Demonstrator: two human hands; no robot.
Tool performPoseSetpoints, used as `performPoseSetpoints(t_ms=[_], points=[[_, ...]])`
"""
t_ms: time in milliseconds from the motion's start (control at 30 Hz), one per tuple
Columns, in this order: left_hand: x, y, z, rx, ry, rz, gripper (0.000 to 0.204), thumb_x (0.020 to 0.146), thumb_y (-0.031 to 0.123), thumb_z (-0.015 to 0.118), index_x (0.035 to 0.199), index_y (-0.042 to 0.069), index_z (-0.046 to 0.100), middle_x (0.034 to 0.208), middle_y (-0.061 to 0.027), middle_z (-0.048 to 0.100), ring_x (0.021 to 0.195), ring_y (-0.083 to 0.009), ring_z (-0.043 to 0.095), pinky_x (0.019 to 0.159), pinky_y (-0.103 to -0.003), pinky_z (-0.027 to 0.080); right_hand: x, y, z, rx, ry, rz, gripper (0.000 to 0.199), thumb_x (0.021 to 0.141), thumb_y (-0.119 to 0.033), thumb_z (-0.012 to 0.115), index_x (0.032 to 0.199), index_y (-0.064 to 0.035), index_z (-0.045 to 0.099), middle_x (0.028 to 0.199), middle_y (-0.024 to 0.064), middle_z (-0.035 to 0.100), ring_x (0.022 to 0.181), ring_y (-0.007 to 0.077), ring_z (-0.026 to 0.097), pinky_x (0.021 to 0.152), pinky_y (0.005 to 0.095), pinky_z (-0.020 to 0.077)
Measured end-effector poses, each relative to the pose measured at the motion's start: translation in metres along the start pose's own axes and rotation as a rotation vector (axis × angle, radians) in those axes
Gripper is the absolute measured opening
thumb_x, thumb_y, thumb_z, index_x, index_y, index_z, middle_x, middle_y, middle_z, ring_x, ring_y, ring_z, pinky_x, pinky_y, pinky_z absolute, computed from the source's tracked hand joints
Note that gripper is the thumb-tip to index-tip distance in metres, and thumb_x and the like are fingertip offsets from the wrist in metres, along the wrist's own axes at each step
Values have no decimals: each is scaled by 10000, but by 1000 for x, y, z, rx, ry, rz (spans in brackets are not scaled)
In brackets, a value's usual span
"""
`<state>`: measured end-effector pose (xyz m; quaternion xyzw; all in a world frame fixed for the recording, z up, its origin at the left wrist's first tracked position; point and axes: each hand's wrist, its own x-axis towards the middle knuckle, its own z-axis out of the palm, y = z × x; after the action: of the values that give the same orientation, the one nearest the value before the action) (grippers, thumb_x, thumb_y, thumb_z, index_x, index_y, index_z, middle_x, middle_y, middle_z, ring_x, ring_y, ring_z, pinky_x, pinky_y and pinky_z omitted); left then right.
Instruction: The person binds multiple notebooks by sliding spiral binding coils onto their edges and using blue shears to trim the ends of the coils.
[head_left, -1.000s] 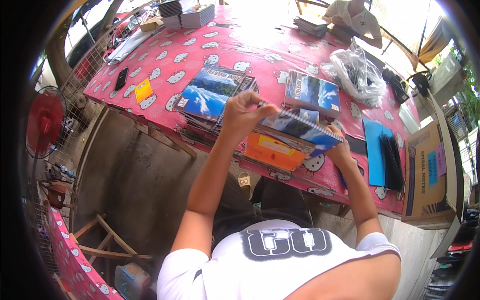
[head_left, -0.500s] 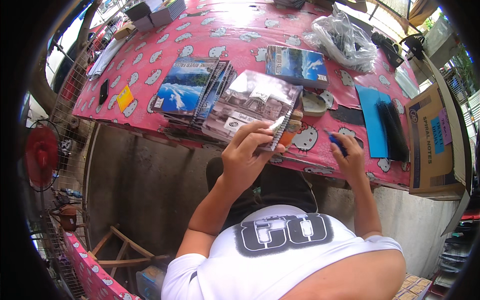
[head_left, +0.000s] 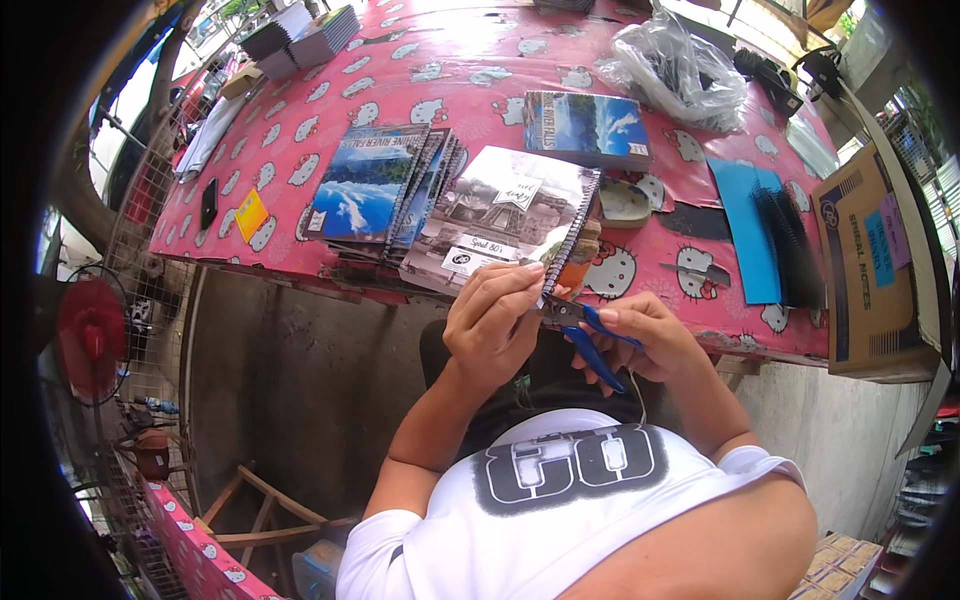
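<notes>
A spiral notebook [head_left: 505, 212] with a sepia cover lies tilted over the table's front edge, its black wire coil along the right side. My left hand [head_left: 495, 322] is closed on its lower right corner, by the end of the coil. In my right hand [head_left: 645, 340] is a pair of blue-handled pliers [head_left: 592, 350], the handles spread. Their dark jaws are at the coil's lower end; whether they bite the wire is hard to see. Left of this notebook leans a stack of blue-covered notebooks [head_left: 368, 185].
More blue notebooks [head_left: 590, 128] are stacked behind. To the right lie a blue sheet [head_left: 735, 215], loose black coils [head_left: 785, 245], a small blade [head_left: 700, 270] and a cardboard box [head_left: 875, 260]. A clear plastic bag [head_left: 680, 75] sits farther back. A phone [head_left: 209, 204] and a yellow card [head_left: 249, 215] lie left.
My right hand has come left from the table with the blue pliers, bringing them to the notebook's lower corner. The blade on the table is now uncovered. My left hand keeps its hold.
</notes>
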<state>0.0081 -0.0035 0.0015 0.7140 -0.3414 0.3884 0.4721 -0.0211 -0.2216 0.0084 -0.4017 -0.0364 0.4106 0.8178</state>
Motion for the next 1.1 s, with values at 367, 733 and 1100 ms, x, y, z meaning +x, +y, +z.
performPoseSetpoints(t_ms=[367, 733, 1100], points=[[52, -168, -128, -51, 917, -596, 205, 831, 141, 727, 831, 27, 557, 984, -105, 653, 759, -125, 606, 707, -260, 500, -25, -5, -116, -1724, 975, -586, 371, 827, -198, 678, 1148, -29, 598, 1097, 180, 590, 1061, 323, 554, 902, 404, 437], [-10, -212, -152, 414, 635, -839, 375, 800, 164, 745, 1074, -2, 550, 1123, -150, 583, 1050, -213, 553, 888, -346, 448, 92, -142, -207, -1190, 1224, -527, 540, 804, -458, 676, 1053, 21, 648, 1103, 216, 632, 1012, 313, 609, 899, 374, 448], [50, -93, -71, -143, 457, -610, 411, 829, 121, 707, 1194, 24, 545, 1279, -134, 519, 1247, -247, 445, 1034, -361, 349, 86, -155, -183, -1685, 1437, -720, 412, 812, -190, 718, 1065, 42, 490, 862, 245, 647, 832, 338, 658, 727, 418, 493]])
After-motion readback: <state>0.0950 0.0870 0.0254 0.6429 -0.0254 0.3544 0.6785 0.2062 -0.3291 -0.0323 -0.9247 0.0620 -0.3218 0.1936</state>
